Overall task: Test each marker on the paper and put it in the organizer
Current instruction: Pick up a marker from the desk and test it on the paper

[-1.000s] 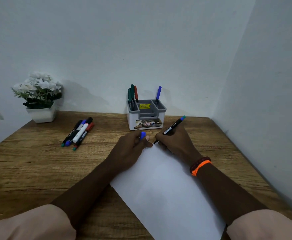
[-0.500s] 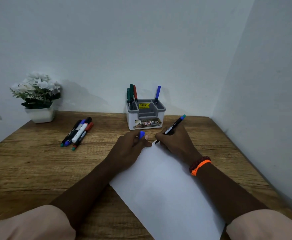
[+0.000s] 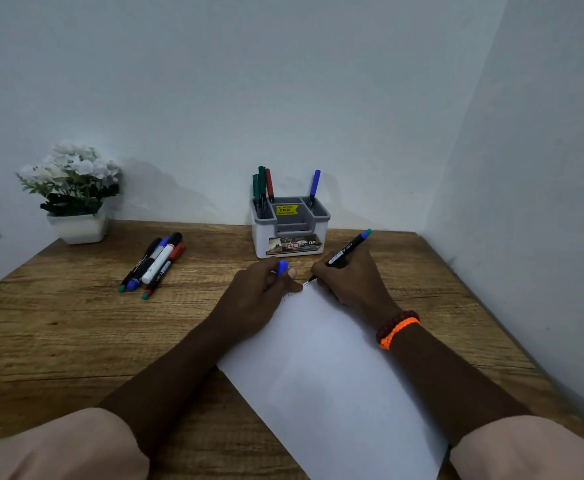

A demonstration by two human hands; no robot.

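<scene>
From the head view, the right hand grips a black marker, fingers curled round the barrel, its tip touching the far corner of the white paper and its blue-green end tilted up toward 1 o'clock. Faint marks show at that corner, too small to make out. The left hand rests on the paper's far left edge, just at 9 o'clock of the marker tip, fingers curled round a blue cap that pokes out above the thumb.

The paper lies skewed on the wooden desk, running from the hands down toward 5 o'clock. At 12 o'clock of the hands, near them and against the wall, stands the white and grey organizer; green and red markers stand in its left compartment and one blue marker in its right.

At 9 o'clock of the organizer, well apart, a bunch of loose markers lies on the desk. Further toward 10 o'clock sits a white pot of white flowers. An orange and dark red wristband circles the right wrist.
</scene>
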